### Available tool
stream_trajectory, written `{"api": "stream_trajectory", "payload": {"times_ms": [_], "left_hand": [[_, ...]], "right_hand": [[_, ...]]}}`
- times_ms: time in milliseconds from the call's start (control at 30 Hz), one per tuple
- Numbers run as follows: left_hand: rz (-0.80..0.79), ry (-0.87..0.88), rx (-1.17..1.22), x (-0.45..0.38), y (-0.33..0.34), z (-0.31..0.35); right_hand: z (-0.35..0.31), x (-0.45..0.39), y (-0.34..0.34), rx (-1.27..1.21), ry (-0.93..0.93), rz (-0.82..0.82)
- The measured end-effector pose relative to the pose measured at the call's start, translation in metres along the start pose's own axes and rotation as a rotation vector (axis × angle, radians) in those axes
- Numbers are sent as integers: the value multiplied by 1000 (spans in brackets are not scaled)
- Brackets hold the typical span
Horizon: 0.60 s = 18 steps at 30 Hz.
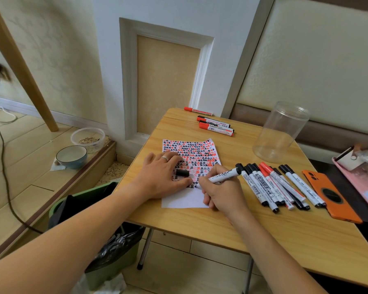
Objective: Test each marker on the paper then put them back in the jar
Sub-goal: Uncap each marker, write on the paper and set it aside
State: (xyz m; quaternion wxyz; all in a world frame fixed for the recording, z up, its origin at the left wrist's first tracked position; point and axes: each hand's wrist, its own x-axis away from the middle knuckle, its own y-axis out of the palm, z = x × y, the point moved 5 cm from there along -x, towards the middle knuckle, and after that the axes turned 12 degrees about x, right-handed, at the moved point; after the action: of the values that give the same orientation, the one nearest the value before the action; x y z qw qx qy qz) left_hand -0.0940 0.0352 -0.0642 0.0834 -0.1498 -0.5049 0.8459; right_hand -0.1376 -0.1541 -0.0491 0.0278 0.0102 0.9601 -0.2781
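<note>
A white paper (191, 198) covered with red and black marks lies on the wooden table (200, 225). My right hand (221, 194) grips an uncapped black marker (223, 175), its tip touching the paper near the lowest marks. My left hand (162, 177) rests flat on the paper's left edge, and a black cap (182, 173) sits between its fingers and thumb. A row of several capped markers (272, 187), black and red, lies to the right of the paper. Several more markers (216, 125) lie at the table's far edge. The clear plastic jar (280, 132) stands empty at the back right.
An orange phone (329, 196) lies right of the marker row, and a pink tray (361, 177) with items is at the far right. A green bin (106, 240) with a black bag stands left of the table. Bowls (71, 155) sit on the floor ledge.
</note>
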Motion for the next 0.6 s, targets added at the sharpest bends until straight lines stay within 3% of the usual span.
{"api": "stream_trajectory", "payload": {"times_ms": [367, 600], "left_hand": [[7, 22, 70, 2, -1, 1], [94, 246, 242, 9, -13, 16]], "right_hand": [[-2, 1, -1, 15, 7, 7], [1, -1, -1, -60, 20, 14]]}}
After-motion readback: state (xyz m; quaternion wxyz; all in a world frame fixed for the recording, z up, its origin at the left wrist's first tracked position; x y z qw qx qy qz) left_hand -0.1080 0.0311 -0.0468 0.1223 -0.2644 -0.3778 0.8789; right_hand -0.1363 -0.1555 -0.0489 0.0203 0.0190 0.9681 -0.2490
